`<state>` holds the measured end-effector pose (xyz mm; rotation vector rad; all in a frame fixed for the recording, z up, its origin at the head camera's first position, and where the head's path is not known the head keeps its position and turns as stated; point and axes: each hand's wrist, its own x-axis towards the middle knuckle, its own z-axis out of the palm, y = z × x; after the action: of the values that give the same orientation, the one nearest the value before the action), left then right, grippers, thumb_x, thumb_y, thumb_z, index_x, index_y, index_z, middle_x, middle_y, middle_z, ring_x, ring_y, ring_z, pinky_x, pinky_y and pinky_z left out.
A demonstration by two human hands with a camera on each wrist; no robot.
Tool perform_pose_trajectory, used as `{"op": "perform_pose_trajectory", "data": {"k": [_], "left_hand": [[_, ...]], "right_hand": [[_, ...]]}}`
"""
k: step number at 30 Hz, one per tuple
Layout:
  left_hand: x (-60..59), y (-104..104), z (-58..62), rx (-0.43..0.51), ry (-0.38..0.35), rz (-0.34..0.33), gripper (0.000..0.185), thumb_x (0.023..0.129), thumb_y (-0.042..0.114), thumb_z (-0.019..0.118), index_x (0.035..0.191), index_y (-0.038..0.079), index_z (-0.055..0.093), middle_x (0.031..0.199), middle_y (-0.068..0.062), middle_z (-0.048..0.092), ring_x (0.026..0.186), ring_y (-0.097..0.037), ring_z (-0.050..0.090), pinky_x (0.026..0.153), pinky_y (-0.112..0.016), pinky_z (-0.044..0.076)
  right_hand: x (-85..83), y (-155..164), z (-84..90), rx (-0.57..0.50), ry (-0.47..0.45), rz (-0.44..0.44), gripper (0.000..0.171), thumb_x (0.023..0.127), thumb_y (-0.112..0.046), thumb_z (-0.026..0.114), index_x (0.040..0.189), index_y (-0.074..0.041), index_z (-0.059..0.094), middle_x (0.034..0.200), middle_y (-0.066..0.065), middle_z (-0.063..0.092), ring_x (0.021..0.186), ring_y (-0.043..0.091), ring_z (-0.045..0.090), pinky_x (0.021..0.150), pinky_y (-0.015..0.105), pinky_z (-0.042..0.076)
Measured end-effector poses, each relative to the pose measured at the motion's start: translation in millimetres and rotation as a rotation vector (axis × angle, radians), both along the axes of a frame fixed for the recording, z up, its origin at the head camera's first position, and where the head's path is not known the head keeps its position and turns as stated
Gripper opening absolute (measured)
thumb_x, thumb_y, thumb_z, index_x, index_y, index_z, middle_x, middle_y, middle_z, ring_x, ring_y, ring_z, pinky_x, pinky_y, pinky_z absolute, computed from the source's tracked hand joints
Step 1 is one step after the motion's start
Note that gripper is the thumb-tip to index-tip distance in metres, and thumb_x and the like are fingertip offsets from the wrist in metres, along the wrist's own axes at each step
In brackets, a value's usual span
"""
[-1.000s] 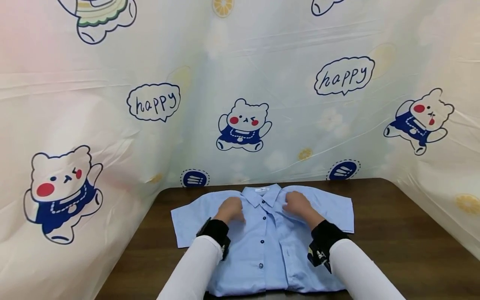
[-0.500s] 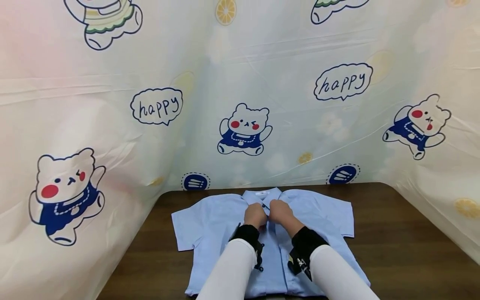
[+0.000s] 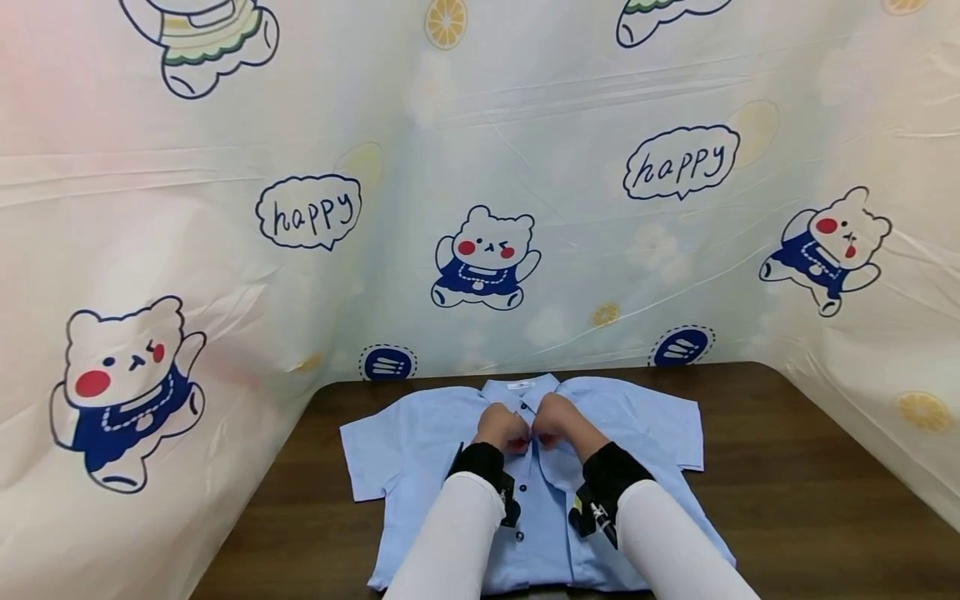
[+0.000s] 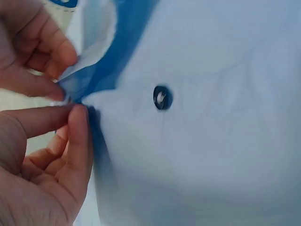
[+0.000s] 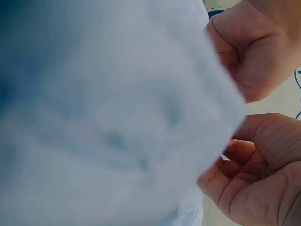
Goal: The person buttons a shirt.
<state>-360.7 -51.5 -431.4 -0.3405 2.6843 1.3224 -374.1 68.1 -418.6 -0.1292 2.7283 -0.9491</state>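
Your shirt [image 3: 546,500] lies on the brown worktop [image 3: 810,483] at the lower centre of the head view, collar toward the top, sleeves spread to either side. Your left hand [image 3: 501,427] and right hand [image 3: 557,419] meet just below the collar [image 3: 540,387], but from there their backs hide the fingertips.

The left wrist view, at its left edge, shows what they do: each grip is narrow, thumb and finger pinching the shirt's front edge, your left hand below, your right above. A dark button [image 4: 162,98] sits near the middle there, its thread showing.

In your right wrist view, blurred cloth fills the left and centre and covers some fingertips; your right hand is at lower right. Only the head view takes in the whole printed curtain [image 3: 570,100] behind the worktop.
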Motion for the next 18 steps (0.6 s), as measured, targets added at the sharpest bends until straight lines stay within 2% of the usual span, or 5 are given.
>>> {"op": "perform_pose_trajectory", "data": {"k": [3,6,13,18], "left_hand": [[0.0,-5.5,2.6,0.255,-0.077,0.000,0.013,0.080,-0.006,0.069,0.089,-0.011,0.060,0.075,-0.013,0.058,0.054,-0.014,0.059,0.053,-0.022,0.051],[0.7,-10.2,4.4,0.405,-0.117,-0.034,0.007,0.084,-0.009,0.066,0.088,-0.013,0.063,0.075,-0.012,0.059,0.055,-0.013,0.058,0.057,-0.021,0.052],[-1.0,-21.7,7.5,0.524,-0.191,-0.070,0.007,0.089,-0.006,0.064,0.094,-0.009,0.067,0.081,-0.012,0.062,0.065,-0.014,0.062,0.069,-0.024,0.055],[-2.1,-25.7,7.4,0.579,-0.238,-0.092,0.006,0.091,-0.005,0.062,0.095,-0.007,0.067,0.080,-0.010,0.063,0.067,-0.014,0.061,0.068,-0.023,0.054]], "right_hand": [[1.3,2.2,0.4,-0.094,-0.015,-0.027,0.008,0.081,0.004,0.066,0.074,0.003,0.066,0.067,0.012,0.062,0.056,0.020,0.062,0.055,0.028,0.055],[4.7,4.7,1.6,-0.175,-0.002,-0.039,0.005,0.082,0.005,0.065,0.078,0.006,0.068,0.070,0.012,0.062,0.058,0.020,0.064,0.059,0.030,0.056],[13.0,7.5,6.5,-0.303,-0.006,-0.024,0.007,0.085,0.003,0.065,0.086,0.007,0.071,0.076,0.010,0.062,0.063,0.018,0.064,0.062,0.029,0.056],[15.8,8.2,8.9,-0.335,-0.041,-0.047,0.007,0.087,0.002,0.065,0.089,0.006,0.071,0.080,0.012,0.062,0.066,0.019,0.062,0.063,0.029,0.055]]}}
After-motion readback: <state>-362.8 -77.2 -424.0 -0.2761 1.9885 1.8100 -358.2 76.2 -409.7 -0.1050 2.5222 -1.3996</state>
